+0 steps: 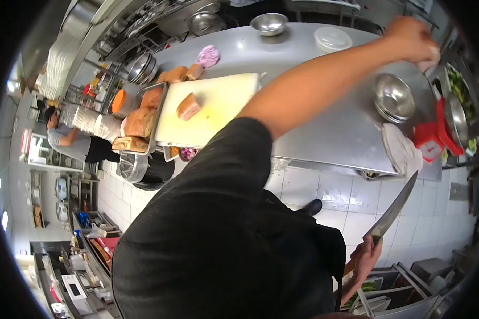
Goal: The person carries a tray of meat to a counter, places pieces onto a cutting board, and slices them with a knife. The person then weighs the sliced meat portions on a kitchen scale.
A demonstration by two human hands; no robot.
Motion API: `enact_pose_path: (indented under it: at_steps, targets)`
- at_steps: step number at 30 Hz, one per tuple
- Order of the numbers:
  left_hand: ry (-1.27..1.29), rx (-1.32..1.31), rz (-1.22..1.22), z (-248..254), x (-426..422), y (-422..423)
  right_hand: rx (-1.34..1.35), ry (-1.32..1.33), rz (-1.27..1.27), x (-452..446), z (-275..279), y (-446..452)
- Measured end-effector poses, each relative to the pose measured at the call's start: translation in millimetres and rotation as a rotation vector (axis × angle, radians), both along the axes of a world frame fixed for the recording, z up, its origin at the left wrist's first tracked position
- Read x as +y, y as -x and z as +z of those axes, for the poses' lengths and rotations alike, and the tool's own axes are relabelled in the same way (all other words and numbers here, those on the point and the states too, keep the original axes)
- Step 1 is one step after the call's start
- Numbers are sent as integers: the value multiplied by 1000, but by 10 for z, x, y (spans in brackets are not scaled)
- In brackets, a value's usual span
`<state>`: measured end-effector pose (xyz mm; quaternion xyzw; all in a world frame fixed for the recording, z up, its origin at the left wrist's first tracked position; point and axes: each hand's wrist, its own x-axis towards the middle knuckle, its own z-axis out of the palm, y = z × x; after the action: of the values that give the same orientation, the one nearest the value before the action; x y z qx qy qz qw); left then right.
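My left arm stretches across the steel table, and my left hand (410,41) is at the far right, above the table's edge. Its fingers are closed, with something pale at their tips that I cannot make out. Low on the right, my right hand (365,258) grips a large chef's knife (396,210), blade slanting up and away over the floor. One block of meat with a pale fat layer (188,107) lies on the white cutting board (226,93). Beside the board, a metal tray (157,119) holds larger browned meat pieces (139,123).
Stacked steel bowls (394,98), a white cloth (401,149) and a red kitchen scale (430,142) are at the right. Farther back are a steel bowl (269,24), a lidded white container (332,39) and a pink cloth (208,56). Another person (72,139) stands at left.
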<state>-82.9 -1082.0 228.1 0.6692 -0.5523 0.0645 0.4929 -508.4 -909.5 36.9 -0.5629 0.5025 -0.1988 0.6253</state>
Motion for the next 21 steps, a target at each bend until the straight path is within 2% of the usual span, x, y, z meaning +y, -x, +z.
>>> enact_pose_path:
  at_steps: [2,3,4,5,6,7,9,11,14,17,18,21]
  targets:
    - [-96,75,127,-14,1207,-454,-1,59,83,142,73,-306]
    - [-82,7,201,-247,1591,-845,-5,54,88,265,77,-473]
    - [-240,28,287,-340,2124,-1094,-7,48,94,418,68,-649]
    - [-293,88,416,-599,2502,-1398,4,36,101,546,73,-783]
    - [-421,148,517,-622,2950,-1507,24,26,108,713,82,-933]
    - [-444,208,604,-931,3236,-1872,8,-9,97,877,27,-1046]
    - [-466,109,736,-1344,3805,-2309,17,-12,142,1234,80,-1315]
    - [-525,171,869,-1685,4184,-2673,11,-15,183,1563,178,-1531]
    - [-651,198,883,-1886,4541,-2955,-5,-48,169,1973,334,-1767]
    - [-600,8,949,-2325,4679,-3275,31,-24,202,2167,391,-1837]
    - [-760,-92,984,-2272,4735,-3258,53,2,205,2222,424,-1874]
    - [-720,-176,1060,-2178,4915,-3268,82,35,207,2348,483,-1950]
